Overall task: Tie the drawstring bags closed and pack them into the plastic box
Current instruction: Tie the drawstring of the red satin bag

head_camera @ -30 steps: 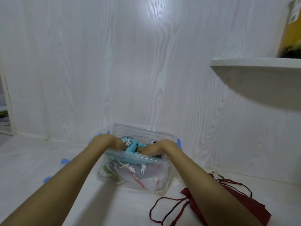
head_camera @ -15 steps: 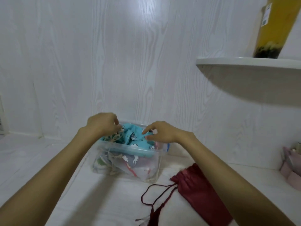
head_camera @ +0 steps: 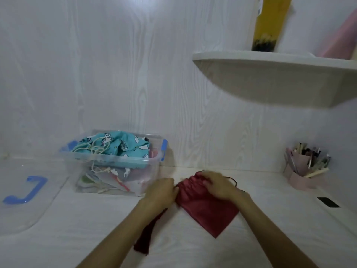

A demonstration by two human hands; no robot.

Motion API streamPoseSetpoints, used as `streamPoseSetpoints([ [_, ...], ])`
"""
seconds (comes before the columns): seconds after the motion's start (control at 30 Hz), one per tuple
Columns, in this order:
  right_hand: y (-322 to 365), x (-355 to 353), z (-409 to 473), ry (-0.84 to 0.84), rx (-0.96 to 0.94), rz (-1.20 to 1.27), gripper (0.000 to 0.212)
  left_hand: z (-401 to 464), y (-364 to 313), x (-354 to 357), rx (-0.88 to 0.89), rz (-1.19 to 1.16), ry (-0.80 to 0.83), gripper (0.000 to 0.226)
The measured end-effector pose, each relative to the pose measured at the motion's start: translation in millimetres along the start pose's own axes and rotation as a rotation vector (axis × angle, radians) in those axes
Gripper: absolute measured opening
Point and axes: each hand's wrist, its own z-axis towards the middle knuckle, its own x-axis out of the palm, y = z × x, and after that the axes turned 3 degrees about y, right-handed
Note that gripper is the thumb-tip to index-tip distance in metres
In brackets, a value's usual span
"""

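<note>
White table point(head_camera: 193, 248) | clear lid point(head_camera: 29, 200) left | pen holder point(head_camera: 303, 171) right (pink)

We face a white wood-grain wall point(head_camera: 116, 74) that meets a white wood-grain tabletop point(head_camera: 193, 248) below it. A rounded white shelf point(head_camera: 270, 60) juts from the wall at upper right, casting a soft shadow beneath. A bright patch of light glares high on the wall. At far right, a small dark rectangular slot point(head_camera: 328, 202) sits in the tabletop.
</note>
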Motion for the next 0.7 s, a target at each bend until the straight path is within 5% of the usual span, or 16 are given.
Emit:
streamPoseSetpoints([
  [0.07, -10, 21, -8, 0.183, -0.019, -0.103, 0.043, 5, 3, 21, -0.037, 0.031, -0.010, 0.042],
  [0.13, -15, 28, -13, 0.192, 0.024, -0.198, 0.044, 9, 4, 30, -0.028, 0.064, -0.017, 0.043],
  [0.3, -7, -5, -31, 0.414, 0.002, -0.095, 0.031, 12, -4, 19, 0.050, -0.039, 0.115, 0.026],
  [0.4, -6, -26, -37, 0.328, 0.047, -0.015, 0.014, 12, -5, 13, 0.133, -0.079, 0.242, 0.024],
  [0.47, -9, -26, -33, 0.247, 0.013, -0.049, 0.038, 13, -4, 11, 0.182, -0.072, 0.279, 0.028],
  [0.57, -11, -15, -22, 0.415, -0.048, 0.000, 0.062, 16, -4, 10, 0.244, -0.083, 0.220, 0.030],
  [0.63, -15, -13, -11, 0.378, -0.038, 0.030, 0.037, 20, -7, 4, 0.251, -0.177, 0.096, 0.023],
  [0.7, -17, -24, -2, 0.143, -0.006, 0.117, 0.011, 25, -15, -8, 0.230, -0.256, -0.056, 0.019],
])
